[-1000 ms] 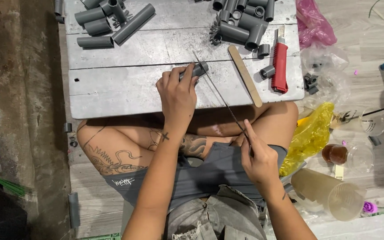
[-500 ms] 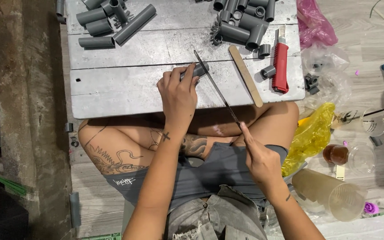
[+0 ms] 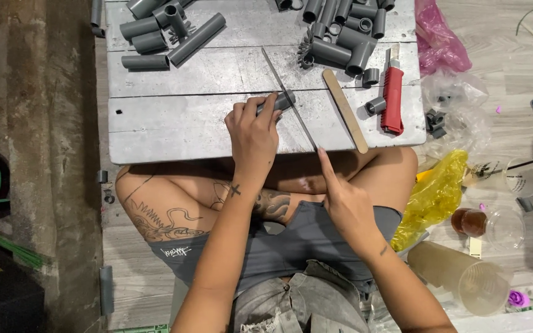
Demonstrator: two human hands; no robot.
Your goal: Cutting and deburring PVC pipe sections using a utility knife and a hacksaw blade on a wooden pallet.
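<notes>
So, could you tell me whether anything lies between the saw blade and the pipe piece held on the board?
Nothing visible does. The left hand pins the short grey pipe piece on the board, and the thin blade held by the right hand already lies across it. The wooden stick and red cutter sit off to the side.

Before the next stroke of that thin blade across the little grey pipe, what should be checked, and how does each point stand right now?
1. Left hand pins the short grey plastic pipe piece on the grey wooden board: ok.
2. Thin metal saw blade lies across the pipe: ok.
3. Right hand grips the blade's near end: ok.
4. Left fingers clear of the blade: cannot tell.
5. Flat wooden stick out of the blade's path: ok.
</notes>
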